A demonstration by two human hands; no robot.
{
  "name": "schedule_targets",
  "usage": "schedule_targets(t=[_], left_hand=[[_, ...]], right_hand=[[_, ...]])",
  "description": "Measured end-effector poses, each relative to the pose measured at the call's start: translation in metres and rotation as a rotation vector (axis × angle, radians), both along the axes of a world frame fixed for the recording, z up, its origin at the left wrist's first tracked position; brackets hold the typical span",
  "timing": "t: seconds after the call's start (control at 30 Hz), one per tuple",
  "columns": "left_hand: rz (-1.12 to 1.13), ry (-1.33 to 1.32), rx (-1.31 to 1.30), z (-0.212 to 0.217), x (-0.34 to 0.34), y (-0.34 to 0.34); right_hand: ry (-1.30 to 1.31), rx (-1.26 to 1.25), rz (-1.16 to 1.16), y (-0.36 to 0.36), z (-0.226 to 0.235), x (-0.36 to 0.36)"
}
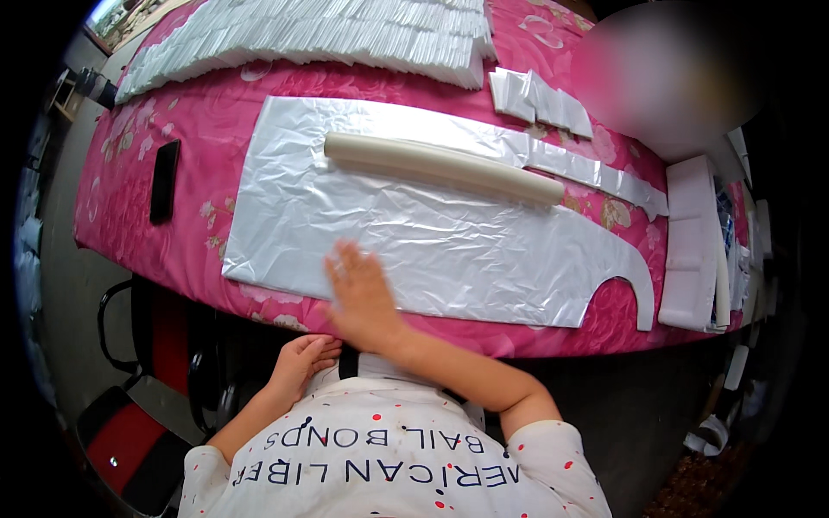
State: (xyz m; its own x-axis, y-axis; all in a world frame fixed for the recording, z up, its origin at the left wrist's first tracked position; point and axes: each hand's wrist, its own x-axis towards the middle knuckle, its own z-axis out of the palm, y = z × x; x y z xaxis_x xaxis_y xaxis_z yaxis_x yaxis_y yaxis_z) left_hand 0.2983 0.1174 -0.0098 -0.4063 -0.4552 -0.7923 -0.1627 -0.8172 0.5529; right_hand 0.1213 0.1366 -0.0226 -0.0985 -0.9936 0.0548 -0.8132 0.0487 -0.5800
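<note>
A silvery-white plastic carrier bag (449,250) with cut-out handles lies flat and slightly wrinkled on the table, its handle end to the right. Across its upper half rests a long beige tube (440,169). My right hand (361,293) is over the bag's near edge, left of its middle, fingers stretched out and a little blurred. It holds nothing. My left hand (304,363) stays low by my waist, just off the table's near edge. Its fingers are curled together, and whatever they may hold is hidden.
A pink flowered cloth (199,250) covers the table. Dense rows of folded white bags (319,39) fill the far side, with a smaller bundle (540,102) nearby. A black phone (164,181) lies left, a white foam box (691,246) stands right. A red-black chair (129,440) is lower left.
</note>
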Motion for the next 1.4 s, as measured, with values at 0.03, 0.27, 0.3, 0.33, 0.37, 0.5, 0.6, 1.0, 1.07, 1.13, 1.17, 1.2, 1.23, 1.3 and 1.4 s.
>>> schedule_targets(t=[0.03,0.27,0.3,0.33,0.37,0.5,0.6,1.0,1.07,1.13,1.17,1.2,1.23,1.3,1.4], left_hand=[[0.046,0.027,0.023,-0.002,0.002,0.002],[-0.428,-0.092,-0.612,0.000,0.012,-0.019],[-0.562,-0.108,-0.752,0.014,0.002,-0.025],[-0.693,-0.125,-0.893,0.030,-0.010,-0.031],[-0.819,-0.151,-1.041,0.040,-0.021,-0.033],[-0.753,-0.009,-1.405,0.043,-0.049,-0.034],[-0.806,-0.040,-1.376,0.044,-0.051,-0.036],[-0.817,-0.083,-1.203,0.044,-0.063,-0.040],[-0.821,-0.095,-1.210,0.045,-0.064,-0.042],[-0.824,-0.092,-1.246,0.045,-0.064,-0.044],[-0.823,-0.086,-1.279,0.044,-0.064,-0.046],[-0.823,-0.077,-1.313,0.042,-0.064,-0.047],[-0.791,-0.054,-1.332,0.041,-0.066,-0.049],[-0.745,-0.013,-1.365,0.042,-0.073,-0.051],[-0.846,0.060,-1.400,0.041,-0.077,-0.058]], right_hand=[[-0.091,0.026,0.045,0.003,0.004,0.015],[-0.157,-0.191,0.239,0.015,0.030,0.010],[-0.148,-0.247,0.274,0.015,0.036,-0.002],[-0.081,-0.207,0.332,0.019,0.033,-0.015],[-0.017,-0.171,0.394,0.023,0.028,-0.028],[-0.197,-0.074,0.263,0.038,0.038,-0.083],[-0.356,-0.221,-0.018,0.041,0.037,-0.158],[-0.233,-0.333,-0.945,-0.016,0.010,-0.478],[0.226,-0.060,-1.015,-0.017,0.011,-0.477],[0.554,-0.116,-1.117,-0.023,0.007,-0.465],[0.719,-0.144,-1.160,-0.026,0.007,-0.455],[0.671,-0.250,-1.027,-0.027,0.011,-0.447],[0.620,-0.351,-0.895,-0.026,0.015,-0.440],[0.302,-0.434,-0.620,-0.021,0.027,-0.402],[0.082,-0.269,-0.123,-0.006,0.046,-0.317]])
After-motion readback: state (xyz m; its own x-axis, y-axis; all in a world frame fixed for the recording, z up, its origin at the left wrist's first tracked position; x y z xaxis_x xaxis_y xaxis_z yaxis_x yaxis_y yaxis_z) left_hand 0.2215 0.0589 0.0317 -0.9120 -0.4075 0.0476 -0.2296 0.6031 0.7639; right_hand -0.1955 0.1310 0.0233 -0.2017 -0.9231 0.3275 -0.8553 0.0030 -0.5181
